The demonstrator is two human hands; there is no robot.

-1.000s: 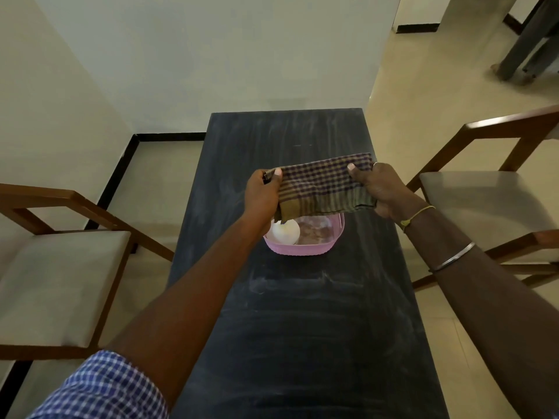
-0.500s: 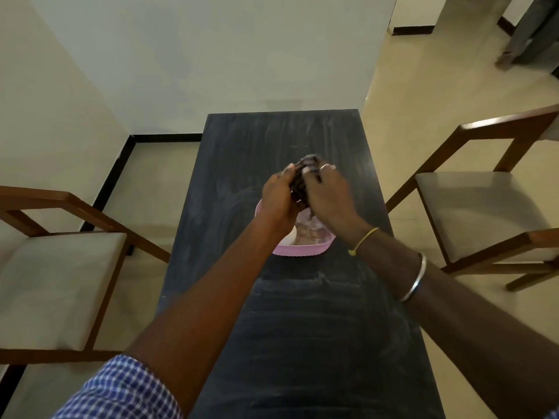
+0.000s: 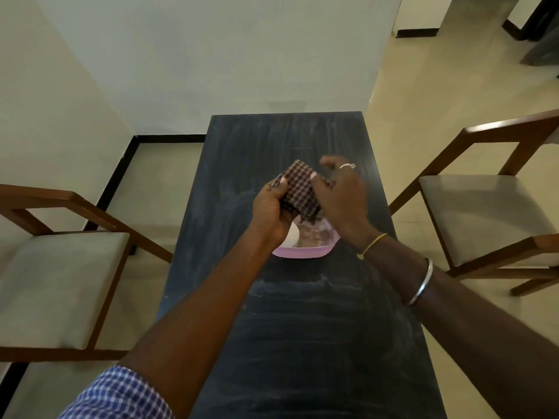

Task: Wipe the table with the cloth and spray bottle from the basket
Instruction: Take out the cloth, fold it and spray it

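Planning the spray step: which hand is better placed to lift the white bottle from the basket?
Probably the left hand: the white bottle lies directly under it in the basket, and the right hand also grips the cloth.

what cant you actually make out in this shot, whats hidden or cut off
All from the head view:
- Spray bottle: only a white rounded part shows in the pink basket; the left hand covers the rest.
- Basket contents: blocked by both hands and the checked cloth.
- Right hand fingertips: motion-blurred.
- Table: near end cut off by the bottom edge.
- Both chairs: cut off by the side edges.
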